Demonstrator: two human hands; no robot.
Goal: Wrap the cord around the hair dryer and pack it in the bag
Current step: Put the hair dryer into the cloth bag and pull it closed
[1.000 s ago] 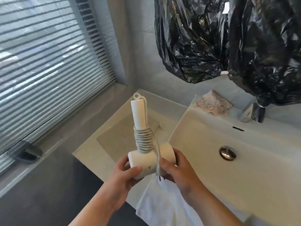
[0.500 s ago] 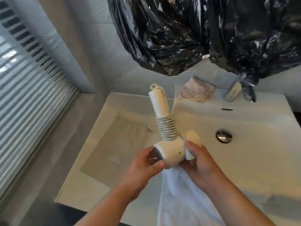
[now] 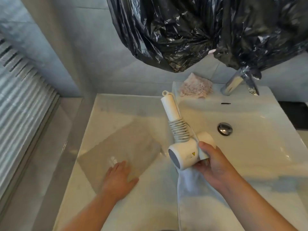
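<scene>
Centre right, the right hand (image 3: pixel 215 165) curls round the white plastic hair dryer (image 3: pixel 183 154) (pale cord (image 3: pixel 180 130) coiled on its handle); lower left, the left hand (image 3: pixel 119 179) lies spread on the flat beige bag (image 3: pixel 116 144).

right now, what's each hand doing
Left hand: open, fingers straight, at the near corner of the beige bag.
Right hand: holding the white hair dryer by its body.
</scene>
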